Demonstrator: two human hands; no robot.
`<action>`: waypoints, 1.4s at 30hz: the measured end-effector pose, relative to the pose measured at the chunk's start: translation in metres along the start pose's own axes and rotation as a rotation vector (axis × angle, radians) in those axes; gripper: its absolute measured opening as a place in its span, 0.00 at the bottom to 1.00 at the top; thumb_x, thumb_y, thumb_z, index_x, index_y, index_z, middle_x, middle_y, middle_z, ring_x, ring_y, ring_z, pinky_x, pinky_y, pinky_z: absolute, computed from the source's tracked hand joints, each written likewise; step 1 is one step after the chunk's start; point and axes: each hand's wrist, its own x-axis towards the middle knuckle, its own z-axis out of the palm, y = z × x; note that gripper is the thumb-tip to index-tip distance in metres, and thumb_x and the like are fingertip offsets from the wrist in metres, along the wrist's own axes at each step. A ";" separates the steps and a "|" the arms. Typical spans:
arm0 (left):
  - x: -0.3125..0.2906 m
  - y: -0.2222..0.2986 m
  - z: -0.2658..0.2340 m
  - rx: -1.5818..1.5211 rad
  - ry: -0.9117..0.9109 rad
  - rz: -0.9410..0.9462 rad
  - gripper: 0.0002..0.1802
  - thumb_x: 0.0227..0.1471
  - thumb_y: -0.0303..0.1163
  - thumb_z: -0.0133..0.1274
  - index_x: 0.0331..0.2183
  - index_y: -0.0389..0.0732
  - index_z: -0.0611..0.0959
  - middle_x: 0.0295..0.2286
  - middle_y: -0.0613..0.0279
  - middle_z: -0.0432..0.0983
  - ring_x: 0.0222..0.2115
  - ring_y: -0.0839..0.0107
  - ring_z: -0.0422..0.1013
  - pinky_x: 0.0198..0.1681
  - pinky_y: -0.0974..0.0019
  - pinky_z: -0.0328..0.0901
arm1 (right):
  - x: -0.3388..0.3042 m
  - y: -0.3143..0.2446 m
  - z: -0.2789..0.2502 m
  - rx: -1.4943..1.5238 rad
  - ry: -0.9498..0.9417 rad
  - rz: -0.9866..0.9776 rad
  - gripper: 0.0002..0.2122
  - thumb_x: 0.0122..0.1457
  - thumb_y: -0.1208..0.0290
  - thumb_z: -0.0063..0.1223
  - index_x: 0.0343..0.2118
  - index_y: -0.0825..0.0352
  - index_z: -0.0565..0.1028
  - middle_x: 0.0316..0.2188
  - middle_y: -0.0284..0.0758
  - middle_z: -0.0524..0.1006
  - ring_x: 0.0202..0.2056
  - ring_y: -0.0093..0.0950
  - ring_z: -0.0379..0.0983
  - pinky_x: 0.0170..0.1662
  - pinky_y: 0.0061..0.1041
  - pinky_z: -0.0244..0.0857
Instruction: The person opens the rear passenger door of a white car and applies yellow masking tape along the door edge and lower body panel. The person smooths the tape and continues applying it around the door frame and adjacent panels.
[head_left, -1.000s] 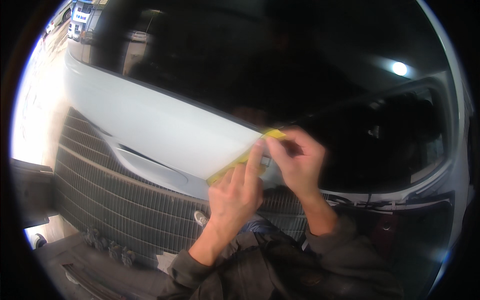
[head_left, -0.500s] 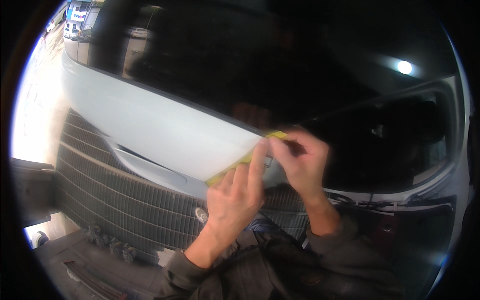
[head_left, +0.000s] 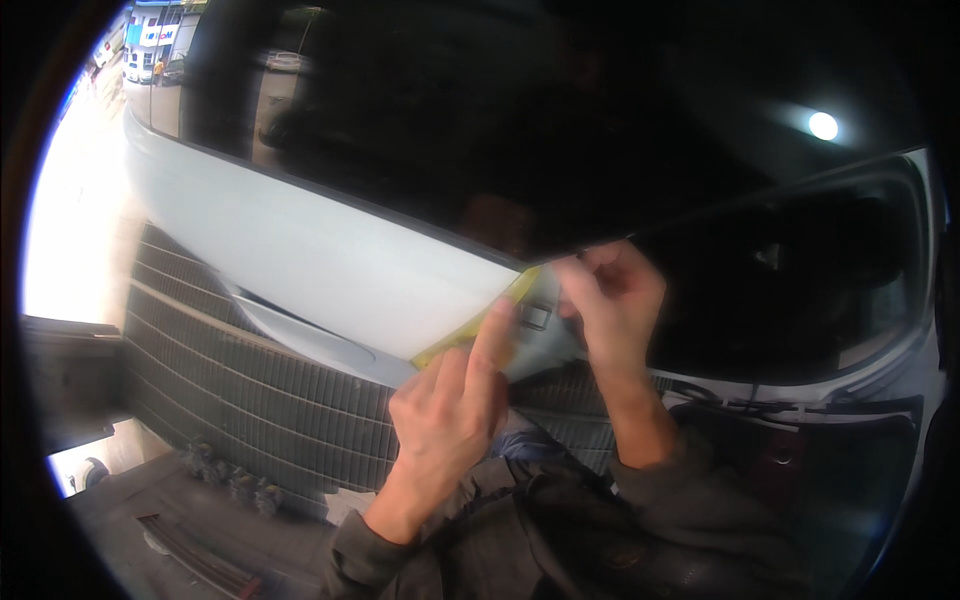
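Note:
A strip of yellow masking tape (head_left: 460, 335) runs slantwise along the edge of a white vehicle door panel (head_left: 330, 245), up to the corner below the dark window (head_left: 420, 150). My left hand (head_left: 440, 410) lies over the lower part of the tape, index finger stretched along it and the other fingers loosely bent. At the tape's upper end my right hand (head_left: 622, 305) has its thumb and fingers pinched together; what they hold is hidden. A small square-outlined fitting (head_left: 536, 317) sits on the pale panel between my hands.
A door handle (head_left: 300, 325) juts from the panel's lower left. Ribbed grating (head_left: 270, 390) covers the floor below. The windscreen (head_left: 760, 270) and wiper area (head_left: 750, 400) lie to the right. A dark block-like object (head_left: 75, 380) stands at the far left.
My left hand has slid down and left along the tape, showing more of its upper part and the square fitting. My right hand has shifted slightly up; its fingers no longer show the tape's end.

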 end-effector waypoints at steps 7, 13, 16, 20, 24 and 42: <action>-0.010 -0.003 0.001 -0.023 -0.006 -0.033 0.51 0.33 0.20 0.62 0.64 0.39 0.70 0.27 0.59 0.79 0.22 0.64 0.76 0.26 0.65 0.71 | -0.005 -0.001 0.012 0.170 -0.071 0.156 0.09 0.57 0.77 0.67 0.25 0.66 0.75 0.20 0.28 0.78 0.18 0.12 0.70 0.22 0.11 0.61; -0.032 -0.017 0.009 -0.038 0.020 -0.057 0.47 0.38 0.17 0.61 0.64 0.35 0.69 0.31 0.54 0.81 0.23 0.62 0.78 0.28 0.63 0.72 | -0.001 0.015 0.007 0.187 -0.037 0.184 0.10 0.61 0.72 0.66 0.25 0.65 0.77 0.17 0.26 0.75 0.17 0.13 0.68 0.21 0.12 0.60; -0.042 -0.021 0.011 -0.045 0.021 -0.079 0.46 0.40 0.17 0.61 0.63 0.33 0.68 0.29 0.53 0.81 0.23 0.61 0.78 0.28 0.62 0.72 | -0.005 0.019 0.008 0.274 -0.048 0.212 0.10 0.61 0.70 0.67 0.26 0.66 0.77 0.17 0.26 0.75 0.17 0.13 0.68 0.21 0.12 0.60; -0.064 -0.032 0.019 -0.077 0.023 -0.120 0.48 0.40 0.18 0.62 0.64 0.30 0.66 0.24 0.55 0.79 0.21 0.61 0.77 0.27 0.62 0.71 | -0.006 0.023 0.017 0.287 -0.020 0.247 0.11 0.61 0.69 0.67 0.25 0.66 0.76 0.17 0.27 0.74 0.16 0.13 0.67 0.21 0.12 0.60; -0.095 -0.042 0.034 -0.145 -0.036 -0.270 0.47 0.42 0.21 0.62 0.65 0.35 0.66 0.36 0.50 0.83 0.28 0.55 0.80 0.31 0.59 0.74 | -0.013 0.029 0.012 0.201 -0.032 0.204 0.12 0.60 0.70 0.68 0.25 0.67 0.76 0.17 0.27 0.74 0.18 0.14 0.68 0.21 0.13 0.59; -0.220 -0.059 0.083 -0.284 -0.460 -0.538 0.58 0.43 0.31 0.61 0.70 0.39 0.49 0.23 0.43 0.79 0.24 0.41 0.77 0.31 0.46 0.71 | -0.072 0.051 0.056 -0.277 -0.163 0.044 0.18 0.52 0.60 0.75 0.23 0.69 0.78 0.17 0.31 0.79 0.19 0.17 0.71 0.25 0.20 0.66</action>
